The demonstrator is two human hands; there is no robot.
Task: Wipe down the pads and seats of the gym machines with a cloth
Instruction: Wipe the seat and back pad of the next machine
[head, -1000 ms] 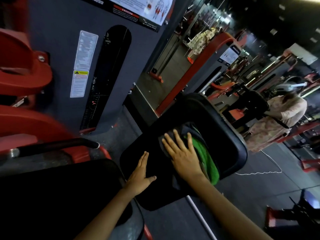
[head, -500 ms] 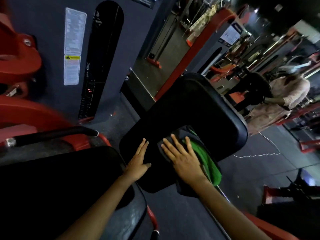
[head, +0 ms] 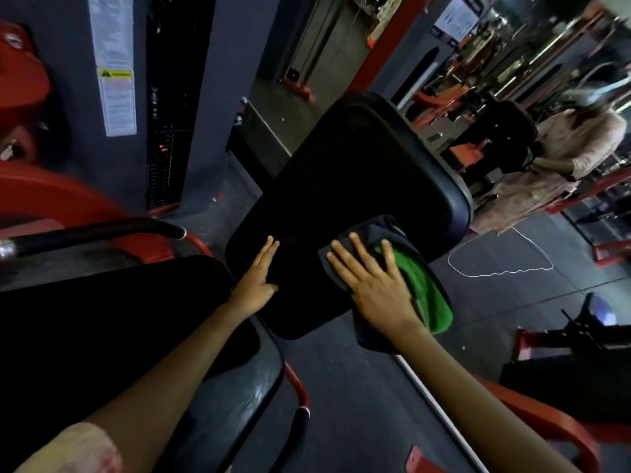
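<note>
A black padded seat [head: 348, 186] of a red-framed gym machine fills the middle of the view. A folded cloth, dark grey with a green side [head: 423, 288], lies on the seat's near right edge and hangs partly over it. My right hand [head: 372, 285] lies flat on the cloth with fingers spread and presses it onto the pad. My left hand [head: 259, 278] rests flat on the seat's near left part, fingers straight and together. A second black pad [head: 112, 322] sits at the lower left under my left forearm.
A grey weight-stack housing [head: 211, 80] with a white label stands behind the seat. Red frame parts and a black handle [head: 102, 230] are at the left. A person [head: 563, 155] stands at the right. A white cord [head: 495, 264] loops on the dark floor.
My right hand has slid the cloth toward me, from the seat's middle to its near right edge. My left hand stayed flat on the pad. The camera tilted downward.
</note>
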